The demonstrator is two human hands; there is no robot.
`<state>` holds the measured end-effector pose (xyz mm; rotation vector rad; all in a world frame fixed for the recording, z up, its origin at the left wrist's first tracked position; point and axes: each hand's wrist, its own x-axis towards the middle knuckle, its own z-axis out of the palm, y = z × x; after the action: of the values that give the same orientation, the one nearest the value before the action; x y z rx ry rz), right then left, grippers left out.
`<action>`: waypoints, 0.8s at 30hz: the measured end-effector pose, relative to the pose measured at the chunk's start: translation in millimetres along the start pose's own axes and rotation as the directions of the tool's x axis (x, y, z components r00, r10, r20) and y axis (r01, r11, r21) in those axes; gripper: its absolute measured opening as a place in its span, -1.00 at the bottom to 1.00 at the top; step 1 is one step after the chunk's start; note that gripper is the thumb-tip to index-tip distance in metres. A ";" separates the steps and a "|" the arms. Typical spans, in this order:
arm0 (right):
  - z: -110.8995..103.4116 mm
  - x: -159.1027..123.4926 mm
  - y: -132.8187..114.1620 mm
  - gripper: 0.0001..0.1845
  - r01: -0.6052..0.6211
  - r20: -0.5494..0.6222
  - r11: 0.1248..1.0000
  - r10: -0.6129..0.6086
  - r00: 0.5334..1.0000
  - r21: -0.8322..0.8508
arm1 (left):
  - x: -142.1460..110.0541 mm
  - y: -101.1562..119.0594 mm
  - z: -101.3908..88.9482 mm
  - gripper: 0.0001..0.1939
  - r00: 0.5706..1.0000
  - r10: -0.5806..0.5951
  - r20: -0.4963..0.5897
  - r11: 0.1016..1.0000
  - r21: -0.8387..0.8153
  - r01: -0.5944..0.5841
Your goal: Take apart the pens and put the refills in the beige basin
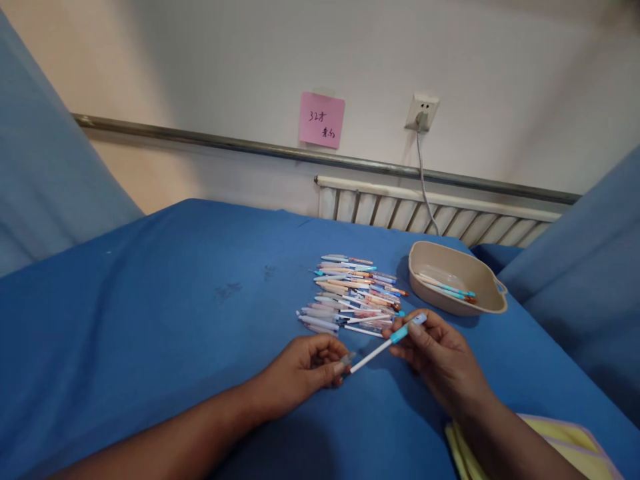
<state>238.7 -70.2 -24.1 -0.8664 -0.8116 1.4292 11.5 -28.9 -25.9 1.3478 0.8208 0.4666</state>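
My right hand (440, 353) is closed around the upper end of a pen (373, 355), which has a thin white shaft, a turquoise section and a pale lilac end. The pen slants down to the left. Between the thumb and fingers of my left hand (315, 365) is a small translucent greyish pen piece (347, 359), mostly covered by the fingers. It sits close to the white shaft's tip; whether they touch I cannot tell. Just beyond both hands lies a pile of pens and pen parts (350, 287) in pale, orange, turquoise and brown tones.
A beige plastic basin (420, 257) holding several pens (445, 288) stands at the right. A yellow cloth (570, 440) lies by my right forearm. Blue sheeting (150, 320) covers the surface. Behind are a radiator (380, 203), a metal rail (240, 145) and a plugged socket (423, 110).
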 end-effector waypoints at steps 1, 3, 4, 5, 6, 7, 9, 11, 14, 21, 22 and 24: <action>-0.4 0.9 0.0 -0.83 -0.010 -0.018 1.000 0.010 1.000 0.024 | 0.7 -0.9 0.5 -0.68 1.000 -0.009 -0.001 0.999 -0.037 0.009; -1.9 3.1 0.1 -0.82 -0.026 -0.037 0.998 0.028 0.999 0.062 | 2.0 -2.4 0.9 -0.67 1.000 -0.023 0.005 0.996 -0.084 0.023; -2.7 4.1 0.2 -0.81 -0.028 -0.044 0.997 0.032 0.999 0.077 | 2.6 -2.8 0.8 -0.67 1.000 -0.026 0.006 0.995 -0.091 0.027; -3.7 5.0 0.2 -0.81 -0.026 -0.053 0.996 0.030 0.998 0.087 | 2.9 -3.0 0.5 -0.67 1.000 -0.028 0.006 0.995 -0.092 0.028; -4.9 5.8 0.1 -0.81 -0.019 -0.064 0.996 0.025 0.998 0.092 | 2.9 -2.9 0.0 -0.67 1.000 -0.028 0.006 0.996 -0.086 0.029; -6.2 6.5 -0.3 -0.82 -0.007 -0.076 0.996 0.014 0.997 0.093 | 2.8 -2.7 -0.7 -0.68 1.000 -0.030 0.004 0.997 -0.077 0.030; -9.2 7.6 -1.8 -0.82 0.024 -0.103 0.996 -0.016 0.995 0.082 | 2.0 -2.3 -2.7 -0.69 1.000 -0.028 -0.009 0.998 -0.056 0.027; -12.3 8.5 -3.6 -0.82 0.055 -0.124 0.996 -0.047 0.991 0.064 | 1.2 -2.5 -5.0 -0.70 1.000 -0.015 -0.019 0.999 -0.032 0.014; -14.9 9.3 -5.0 -0.80 0.077 -0.138 0.997 -0.072 0.988 0.031 | 0.9 -4.1 -7.9 -0.70 1.000 0.009 -0.018 1.000 -0.021 -0.010; -7.9 6.9 -2.3 -0.74 0.070 -0.152 0.997 -0.072 0.986 -0.018 | 1.9 -1.9 -6.3 -0.69 1.000 0.022 -0.014 1.000 0.005 -0.022; -6.6 6.2 -2.2 -0.74 0.075 -0.151 0.997 -0.078 0.985 -0.029 | 1.6 -0.9 -5.6 -0.69 1.000 0.023 -0.016 1.000 0.008 -0.023; -4.5 5.0 -2.3 -0.74 0.086 -0.138 0.995 -0.093 0.986 -0.060 | 0.9 0.8 -4.3 -0.68 1.000 0.021 -0.019 1.000 0.007 -0.021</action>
<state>243.8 -65.2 -24.4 -0.9491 -0.7749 1.2577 9.0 -25.2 -25.4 1.3618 0.8252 0.4944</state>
